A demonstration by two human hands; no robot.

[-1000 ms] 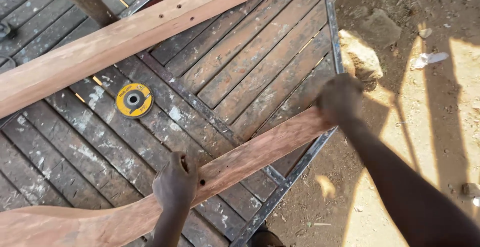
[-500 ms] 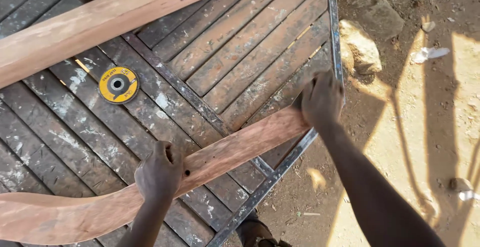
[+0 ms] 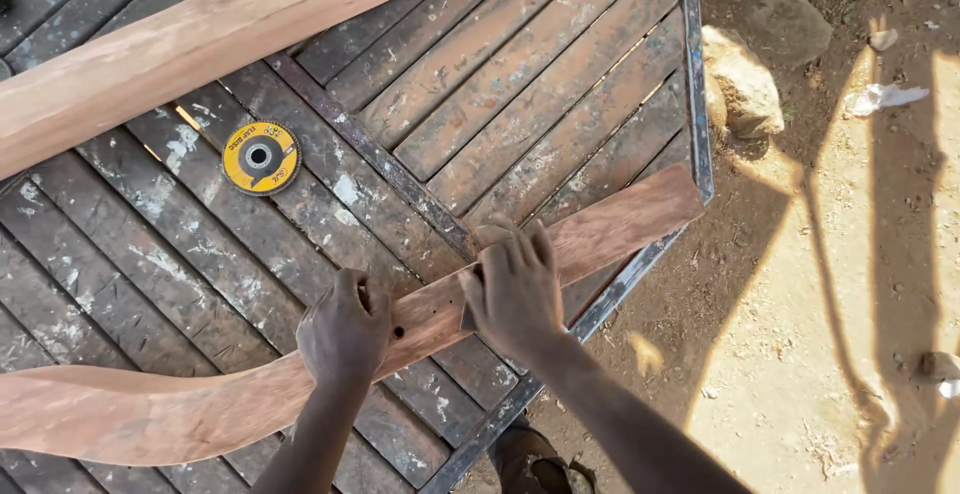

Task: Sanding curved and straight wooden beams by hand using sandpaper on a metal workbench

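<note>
On the slatted metal-framed table (image 3: 560,74), my left hand (image 3: 343,329) clamps the curved reddish wooden plank (image 3: 620,229) steady; my right hand (image 3: 512,289) presses flat, fingers spread.

The curved wooden piece (image 3: 300,379) is a long, reddish-brown plank with a raw, matte surface. It lies flat on the slatted desk (image 3: 560,84), running diagonally from the lower left edge of the view up to the desk's right corner. Its left part is broad and sweeps in a wavy curve; toward the right it narrows into a straighter arm that ends in a square-cut end just at the metal frame of the desk. A small round hole shows in its face near the middle. Pale scuffs mark the grain along its length. Both hands rest on its middle stretch, covering part of the surface there.
</note>
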